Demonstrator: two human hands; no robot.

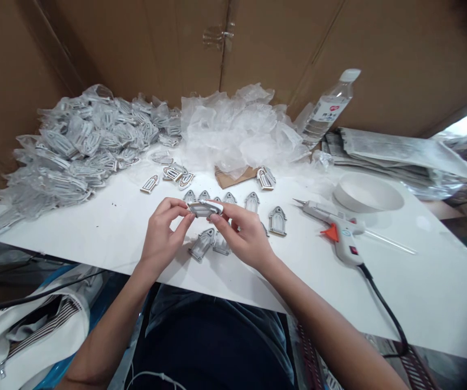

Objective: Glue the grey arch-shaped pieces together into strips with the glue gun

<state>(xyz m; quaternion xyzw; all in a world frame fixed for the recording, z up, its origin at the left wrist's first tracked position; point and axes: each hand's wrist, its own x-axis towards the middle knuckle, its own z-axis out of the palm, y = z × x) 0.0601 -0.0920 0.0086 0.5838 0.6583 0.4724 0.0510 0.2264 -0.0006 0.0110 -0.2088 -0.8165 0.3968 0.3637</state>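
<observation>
Between the fingertips of my left hand (166,230) and my right hand (244,230) is a small grey-and-white arched frame piece (204,209), held just above the table. Both hands pinch it, one at each end. Under and around them lie several grey arched frames, among them one (201,245) below the fingers and another (277,221) to the right. A short way behind, white arched pieces with brown patterned edges (149,184) lie loose on the white table (115,238).
A heap of bagged pieces (83,146) fills the back left, beside crumpled clear bags (237,127). A glue gun (339,230) with its cord lies at right, near a tape roll (367,193). A bottle (331,108) leans behind; cardboard walls (168,49) enclose the back.
</observation>
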